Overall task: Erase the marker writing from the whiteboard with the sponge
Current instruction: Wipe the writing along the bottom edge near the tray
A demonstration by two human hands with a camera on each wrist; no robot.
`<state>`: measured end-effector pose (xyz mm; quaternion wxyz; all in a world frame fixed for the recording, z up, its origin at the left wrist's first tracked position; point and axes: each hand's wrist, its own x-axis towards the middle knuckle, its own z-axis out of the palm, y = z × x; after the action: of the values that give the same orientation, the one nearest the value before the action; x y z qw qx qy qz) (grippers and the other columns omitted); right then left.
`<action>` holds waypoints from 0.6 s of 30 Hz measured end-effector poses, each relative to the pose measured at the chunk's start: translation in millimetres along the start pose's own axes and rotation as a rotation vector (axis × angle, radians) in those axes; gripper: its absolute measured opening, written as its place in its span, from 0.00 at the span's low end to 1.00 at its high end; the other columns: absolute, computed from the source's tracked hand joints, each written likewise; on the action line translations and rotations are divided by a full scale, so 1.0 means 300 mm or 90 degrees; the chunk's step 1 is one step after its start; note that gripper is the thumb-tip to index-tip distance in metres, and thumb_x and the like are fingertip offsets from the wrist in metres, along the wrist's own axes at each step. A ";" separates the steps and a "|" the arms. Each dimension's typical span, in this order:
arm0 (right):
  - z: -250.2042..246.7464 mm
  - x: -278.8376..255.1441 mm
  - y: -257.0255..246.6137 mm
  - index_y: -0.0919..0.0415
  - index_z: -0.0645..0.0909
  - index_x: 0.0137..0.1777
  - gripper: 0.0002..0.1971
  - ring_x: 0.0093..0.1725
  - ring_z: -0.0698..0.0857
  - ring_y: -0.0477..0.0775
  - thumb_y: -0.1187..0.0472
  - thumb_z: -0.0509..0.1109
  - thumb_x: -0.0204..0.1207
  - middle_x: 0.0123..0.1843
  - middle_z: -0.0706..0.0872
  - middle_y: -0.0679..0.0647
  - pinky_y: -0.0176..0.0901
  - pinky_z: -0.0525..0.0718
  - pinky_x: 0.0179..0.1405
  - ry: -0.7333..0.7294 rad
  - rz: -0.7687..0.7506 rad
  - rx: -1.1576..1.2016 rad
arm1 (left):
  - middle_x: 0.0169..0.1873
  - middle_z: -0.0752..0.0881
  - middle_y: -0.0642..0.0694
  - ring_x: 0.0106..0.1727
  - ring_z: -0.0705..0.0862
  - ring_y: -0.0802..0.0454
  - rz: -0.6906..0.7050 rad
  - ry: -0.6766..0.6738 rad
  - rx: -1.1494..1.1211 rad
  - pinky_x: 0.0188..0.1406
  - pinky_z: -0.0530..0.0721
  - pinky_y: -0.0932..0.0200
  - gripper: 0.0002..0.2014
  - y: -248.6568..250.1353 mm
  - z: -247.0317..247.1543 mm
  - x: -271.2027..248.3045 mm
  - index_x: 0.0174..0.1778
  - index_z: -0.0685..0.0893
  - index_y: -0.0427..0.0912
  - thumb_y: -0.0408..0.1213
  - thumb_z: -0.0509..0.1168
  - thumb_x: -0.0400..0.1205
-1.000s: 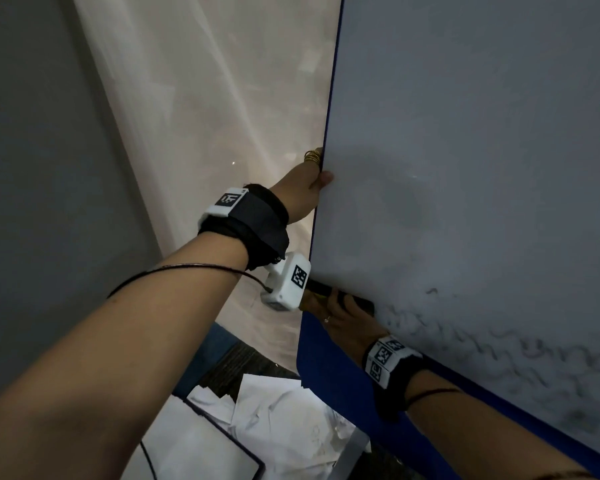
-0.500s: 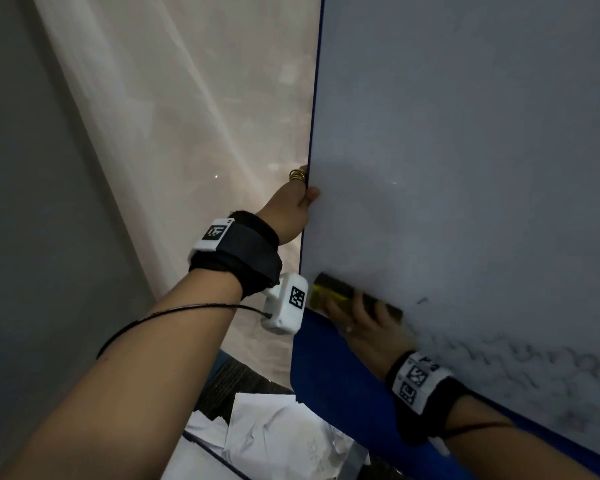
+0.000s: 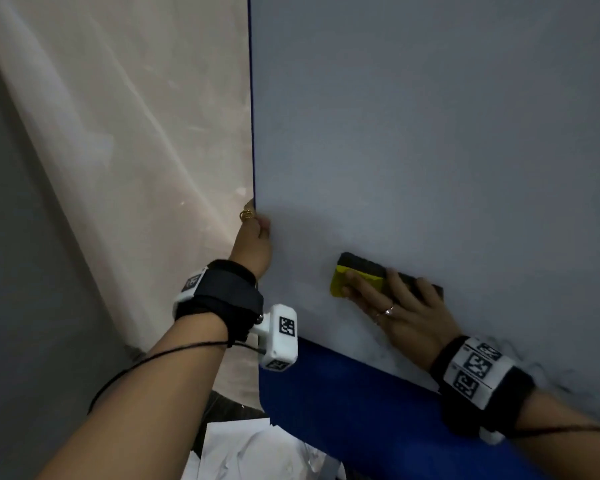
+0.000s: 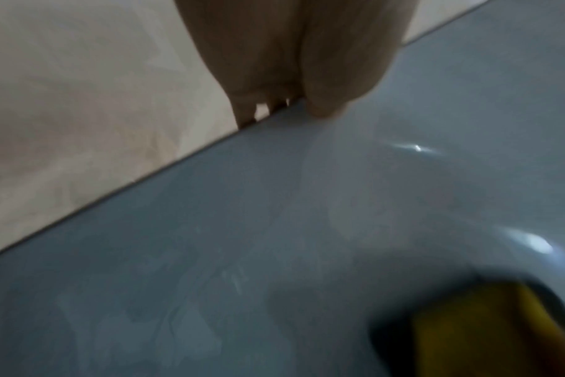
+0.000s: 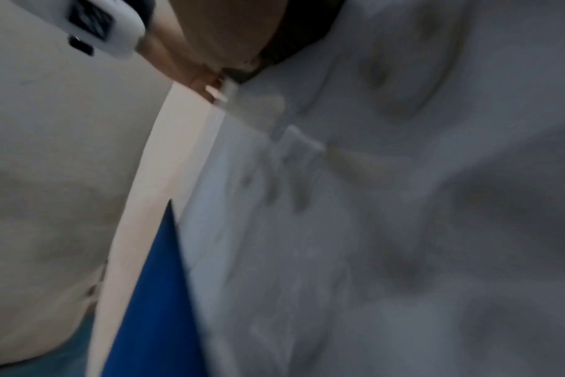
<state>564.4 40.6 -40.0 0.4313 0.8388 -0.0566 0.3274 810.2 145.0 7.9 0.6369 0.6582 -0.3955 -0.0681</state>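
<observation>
A: How many hands show in the head view?

B: Two. The left hand (image 3: 253,244) sits at the middle of the frame, on the left edge of the whiteboard (image 3: 430,133). Its thumb lies on the board's face and the fingers curl round behind the edge, pinching it. The left wrist view shows the same grip near the top centre of the frame.

A: And the other?

B: The right hand (image 3: 402,306) is at lower right of centre, pressed flat on the one sponge (image 3: 357,275). The fingers lie straight and slightly spread across the sponge's yellow back; the dark scrubbing side faces the board.

A: So where is the sponge exactly?

B: Against the whiteboard's lower left part, to the right of the left hand and apart from it, above the blue panel (image 3: 343,393) under the board. It also shows, blurred, at the lower right of the left wrist view.

A: Any writing visible?

B: Smudged marker writing (image 3: 568,386) at the lower right edge of the head view, beside the right wrist. It is too blurred to count strokes.

A: Anything else?

B: White papers (image 3: 257,452) at the bottom centre, number unclear, and two wrist bands, one per arm.
</observation>
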 end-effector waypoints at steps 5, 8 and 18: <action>0.106 -0.135 -0.205 0.53 0.83 0.63 0.21 0.60 0.70 0.67 0.60 0.60 0.71 0.74 0.68 0.50 0.59 0.68 0.51 -0.143 -0.158 0.034 | 0.83 0.50 0.43 0.83 0.46 0.45 0.340 0.017 0.372 0.81 0.46 0.45 0.48 0.058 0.062 -0.135 0.84 0.47 0.49 0.15 0.45 0.66; 0.125 -0.198 -0.253 0.45 0.87 0.57 0.20 0.61 0.69 0.68 0.45 0.74 0.64 0.78 0.63 0.51 0.60 0.74 0.53 -0.322 -0.288 0.033 | 0.82 0.38 0.47 0.82 0.34 0.47 0.525 -0.155 0.744 0.77 0.40 0.32 0.47 0.140 0.089 -0.179 0.81 0.32 0.51 0.22 0.42 0.66; -0.067 -0.134 0.105 0.54 0.66 0.77 0.28 0.61 0.69 0.66 0.64 0.58 0.75 0.78 0.62 0.53 0.59 0.66 0.52 -0.030 -0.005 -0.008 | 0.71 0.14 0.49 0.74 0.17 0.47 0.411 -0.222 0.854 0.63 0.28 0.19 0.52 0.128 0.164 -0.198 0.74 0.18 0.50 0.19 0.50 0.68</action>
<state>511.2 28.8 -33.9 0.4361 0.8439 -0.0657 0.3056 724.0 147.3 8.6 0.0173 0.7356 -0.6197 0.2732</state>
